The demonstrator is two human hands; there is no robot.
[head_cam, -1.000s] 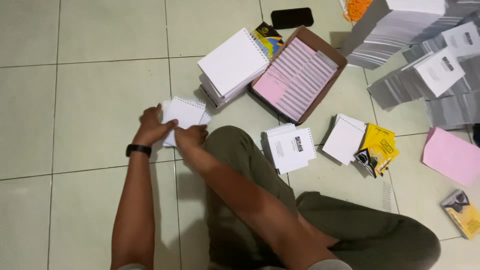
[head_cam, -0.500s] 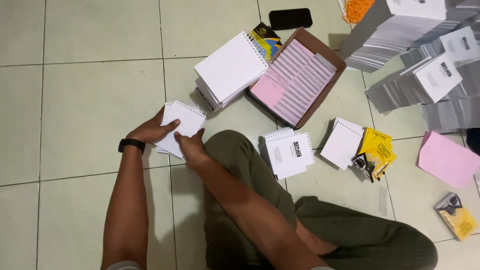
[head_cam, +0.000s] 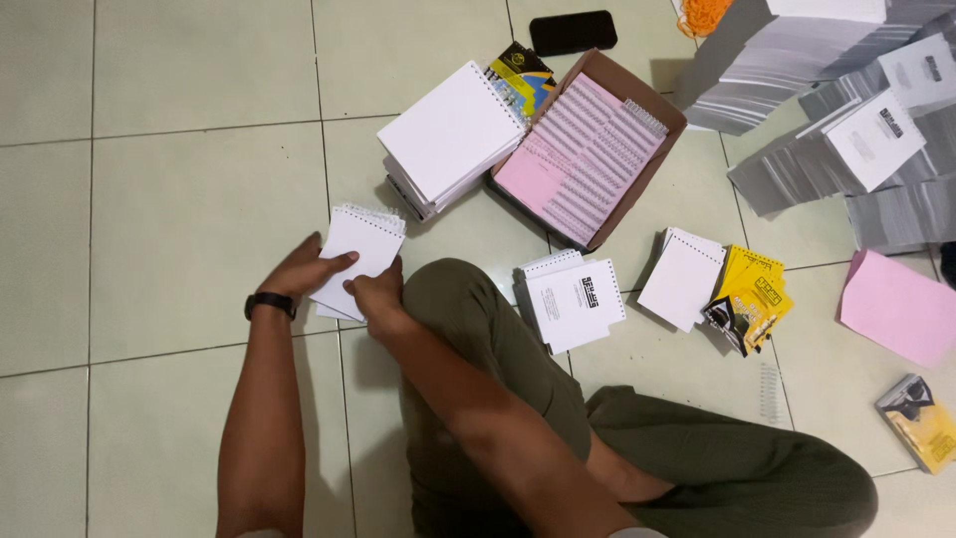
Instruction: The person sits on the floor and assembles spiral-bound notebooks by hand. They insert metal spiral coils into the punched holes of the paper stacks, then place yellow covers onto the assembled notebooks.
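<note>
Grip of left hand [head_cam: 304, 271] and right hand [head_cam: 378, 297] holding white notepad [head_cam: 357, 254], now tilted more upright

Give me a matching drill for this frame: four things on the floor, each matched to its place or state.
Things:
1. small white punched paper pad
2. black phone
3. brown cardboard box
4. loose pink paper sheet

Places or states:
A. lies at the top of the picture, beyond the box
B. holds rows of white spiral binding coils
C. held by the left hand and right hand
D. lies flat at the right edge

Pairs: 1-C, 2-A, 3-B, 4-D
</note>
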